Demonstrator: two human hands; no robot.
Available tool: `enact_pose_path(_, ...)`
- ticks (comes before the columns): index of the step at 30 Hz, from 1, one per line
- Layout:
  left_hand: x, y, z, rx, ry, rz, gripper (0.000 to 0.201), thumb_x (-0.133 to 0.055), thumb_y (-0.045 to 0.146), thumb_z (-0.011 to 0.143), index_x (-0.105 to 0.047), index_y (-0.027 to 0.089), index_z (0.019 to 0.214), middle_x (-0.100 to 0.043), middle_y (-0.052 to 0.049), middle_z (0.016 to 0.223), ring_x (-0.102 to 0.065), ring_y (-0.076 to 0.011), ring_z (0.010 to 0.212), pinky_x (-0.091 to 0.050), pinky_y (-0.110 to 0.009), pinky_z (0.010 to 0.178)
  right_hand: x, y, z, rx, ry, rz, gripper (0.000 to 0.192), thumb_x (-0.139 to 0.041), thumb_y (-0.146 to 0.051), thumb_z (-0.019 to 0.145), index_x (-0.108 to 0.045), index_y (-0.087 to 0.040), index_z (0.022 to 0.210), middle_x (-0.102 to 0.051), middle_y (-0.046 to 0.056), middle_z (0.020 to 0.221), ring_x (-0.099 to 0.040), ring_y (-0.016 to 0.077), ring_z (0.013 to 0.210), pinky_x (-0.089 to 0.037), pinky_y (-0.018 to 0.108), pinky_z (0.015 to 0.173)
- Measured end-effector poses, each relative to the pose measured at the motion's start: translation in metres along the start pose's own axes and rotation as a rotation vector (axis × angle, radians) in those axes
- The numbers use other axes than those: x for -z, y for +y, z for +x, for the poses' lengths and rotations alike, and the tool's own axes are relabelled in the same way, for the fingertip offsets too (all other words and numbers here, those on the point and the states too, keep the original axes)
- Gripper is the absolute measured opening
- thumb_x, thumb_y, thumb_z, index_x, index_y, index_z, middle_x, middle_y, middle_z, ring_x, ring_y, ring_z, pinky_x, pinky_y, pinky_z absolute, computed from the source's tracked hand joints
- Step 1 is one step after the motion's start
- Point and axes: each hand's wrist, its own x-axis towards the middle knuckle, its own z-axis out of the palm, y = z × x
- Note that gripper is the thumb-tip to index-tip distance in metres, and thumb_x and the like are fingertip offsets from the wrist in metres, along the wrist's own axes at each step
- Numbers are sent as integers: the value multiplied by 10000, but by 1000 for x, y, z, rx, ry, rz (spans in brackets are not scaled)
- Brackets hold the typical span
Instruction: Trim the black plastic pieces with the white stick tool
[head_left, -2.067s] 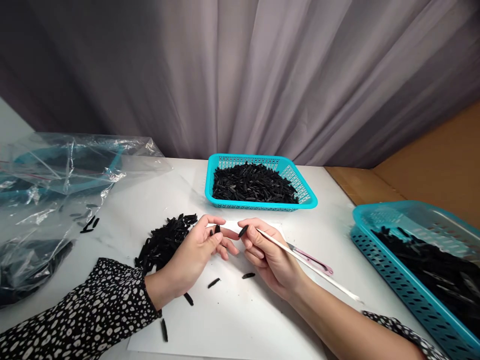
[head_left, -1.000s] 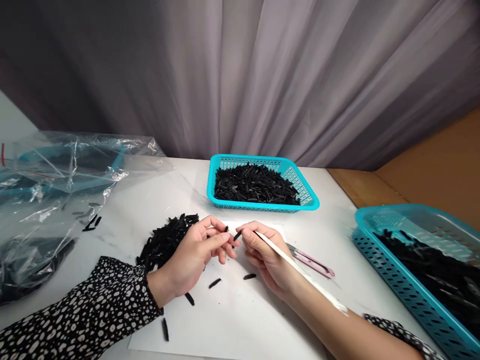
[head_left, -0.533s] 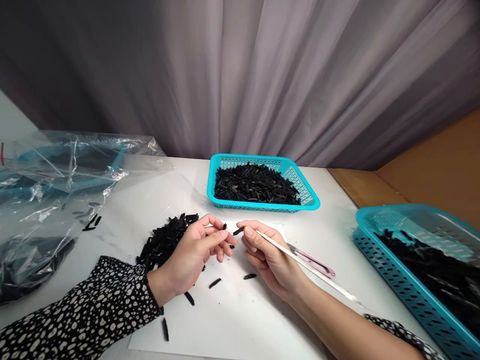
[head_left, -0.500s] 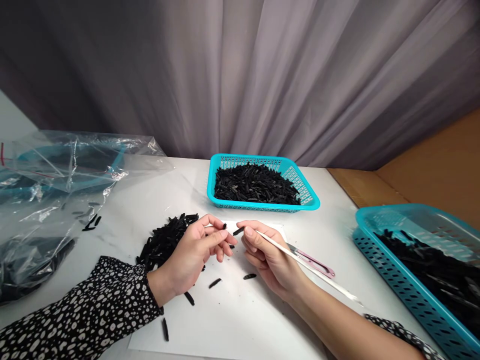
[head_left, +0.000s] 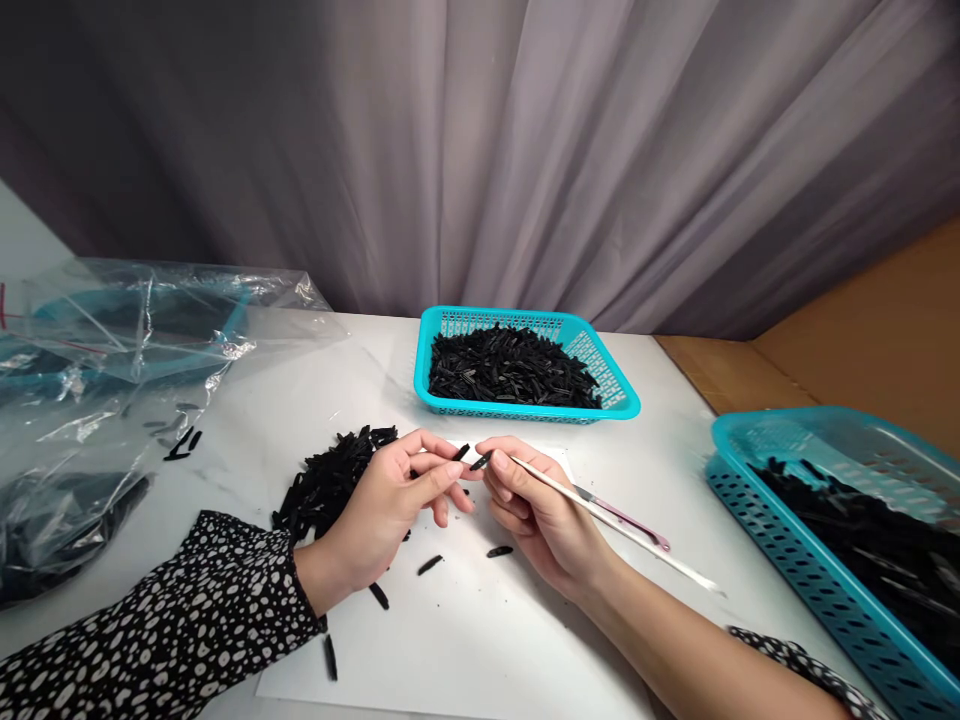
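Over white paper, black piece in right grip.

A small hand-assembly workshop is showing itself: teal baskets brimming with black parts, a loose heap, plastic bags, curtain hanging behind
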Motion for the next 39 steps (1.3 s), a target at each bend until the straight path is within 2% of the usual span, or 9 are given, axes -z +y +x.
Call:
enact_pose_path(5,0,1,-1,-7,17,87,222,-679,329,835,-547,155,791,-754,-80,751,-483,-63,438,-333,-207,446,-4,-1,-2,-25,3,18,289,-677,-419,817,-565,-173,714,-499,-17,605,-284,73,482,-119,185,381)
enact_pose_path(14,-3,6,-5,-14,17,215,228,-685,312,798,-527,171,711,-717,-35,652,-436,-51,379,-245,-175,358,-4,6,-3,-47,-56,-49,379,-699,-484,833,-563,-154,707,-440,-48,579,-147,41,458,-85,190,390)
enact_pose_path(20,-5,7,-6,-19,52,280,223,-686,307,776,-526,174,694,-699,-33,608,-456,-62,379,-256,-170,347,-4,6,-3,-46,-68,-15,354,-684,-499,841,-613,-155,795,-442,-52,562,-154,48,457,-82,189,388)
enact_pose_path(24,-5,5,-5,-13,55,294,217,-674,297,773,-510,181,691,-710,-43,627,-490,-79,397,-273,-171,346,-6,5,-4,-35,-61,-34,379,-732,-489,802,-567,-155,732,-483,-43,590,-150,32,445,-85,197,391)
enact_pose_path(28,-5,4,-5,-16,42,320,186,-652,268,783,-506,187,702,-712,-42,658,-537,-99,439,-279,-178,355,-7,5,-5,-35,-32,-57,372,-786,-446,751,-543,-166,716,-436,-68,559,-160,35,446,-102,197,396)
enact_pose_path(31,-5,4,-5,-26,10,297,163,-665,253,777,-526,181,731,-690,-27,699,-557,-103,503,-351,-198,422,-6,4,-5,-37,-9,-59,356,-798,-425,736,-551,-169,727,-434,-69,558,-161,38,447,-98,199,396)
enact_pose_path(33,-4,3,-5,-78,-6,251,113,-660,209,768,-554,178,790,-670,-18,769,-595,-119,635,-445,-226,563,-5,4,-3,-20,3,-48,336,-798,-418,736,-577,-164,747,-451,-63,569,-158,36,444,-91,202,397)
enact_pose_path(35,-2,1,-4,-127,2,205,116,-607,130,764,-559,185,854,-655,-15,848,-610,-135,766,-470,-246,681,-3,3,-2,0,20,-34,310,-809,-395,728,-619,-158,789,-463,-58,586,-165,34,445,-91,203,398)
enact_pose_path(39,0,-5,-1,-115,54,147,154,-488,94,837,-519,190,953,-660,-60,1026,-645,-147,836,-491,-279,728,-1,2,0,24,39,-15,286,-814,-379,729,-664,-154,822,-474,-49,607,-185,32,449,-93,198,393)
